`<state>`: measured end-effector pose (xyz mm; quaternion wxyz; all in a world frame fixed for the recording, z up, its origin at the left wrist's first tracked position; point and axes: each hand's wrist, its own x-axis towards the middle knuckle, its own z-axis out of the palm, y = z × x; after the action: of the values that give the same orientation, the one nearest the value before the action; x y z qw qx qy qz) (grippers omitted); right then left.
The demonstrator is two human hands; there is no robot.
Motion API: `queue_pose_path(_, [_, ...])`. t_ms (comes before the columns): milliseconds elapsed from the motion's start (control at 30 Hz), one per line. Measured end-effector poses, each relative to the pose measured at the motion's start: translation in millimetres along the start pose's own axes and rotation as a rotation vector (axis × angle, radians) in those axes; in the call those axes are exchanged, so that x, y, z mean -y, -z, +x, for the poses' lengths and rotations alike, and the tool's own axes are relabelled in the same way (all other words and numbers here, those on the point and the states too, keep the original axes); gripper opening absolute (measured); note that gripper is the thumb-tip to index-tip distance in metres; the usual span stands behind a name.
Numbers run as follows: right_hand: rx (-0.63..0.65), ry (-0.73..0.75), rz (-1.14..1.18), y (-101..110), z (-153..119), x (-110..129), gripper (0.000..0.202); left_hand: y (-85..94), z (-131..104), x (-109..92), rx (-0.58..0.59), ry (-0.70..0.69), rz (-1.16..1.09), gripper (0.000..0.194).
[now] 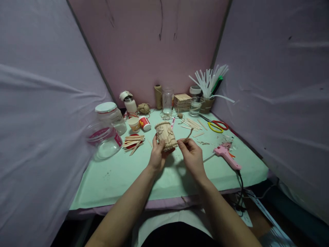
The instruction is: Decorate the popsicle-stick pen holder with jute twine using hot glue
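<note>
My left hand (158, 155) is wrapped round a small wooden cup (167, 135) made of craft sticks, with raised flower shapes on its side and twine along its rim. The cup is held tilted above the table. At its lower right edge my right hand (191, 152) pinches a piece of twine (189, 133), whose loose end sticks up past the fingers. The twine lies against the cup's bottom edge; whether it is stuck there I cannot tell. The palm sides of both hands are hidden.
A pink glue gun (227, 157) lies at right, its cord hanging off the table (123, 183). Scissors (217, 126) lie behind it. Craft sticks (133, 142) and clear jars (104, 142) stand left. Along the back are a twine ball (144, 108) and glue sticks (208, 82).
</note>
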<state>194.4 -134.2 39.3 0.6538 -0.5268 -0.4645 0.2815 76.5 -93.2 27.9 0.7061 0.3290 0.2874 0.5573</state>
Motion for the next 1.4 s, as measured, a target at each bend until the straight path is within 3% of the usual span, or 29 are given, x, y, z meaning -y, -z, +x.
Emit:
queue_pose_path(267, [-0.047,-0.142,0.177,-3,7,-6,0.028,-1.5,0,0,-0.031,0.005,0.024,0.059])
queue_pose_path(933, [-0.049,-0.269,0.265,-7,10,-13,0.031,-1.4,-2,1,-0.006,0.032,-0.018,0.055])
queue_pose_path(1167, [-0.015,-0.550,0.526,-9,10,-20,0.027,-0.3,-1,4,-0.004,0.045,-0.043,0.054])
queue_pose_path(1400, [0.179,-0.805,0.913,-8,22,-47,0.008,-7.6,-2,0,0.118,0.023,-0.164,0.072])
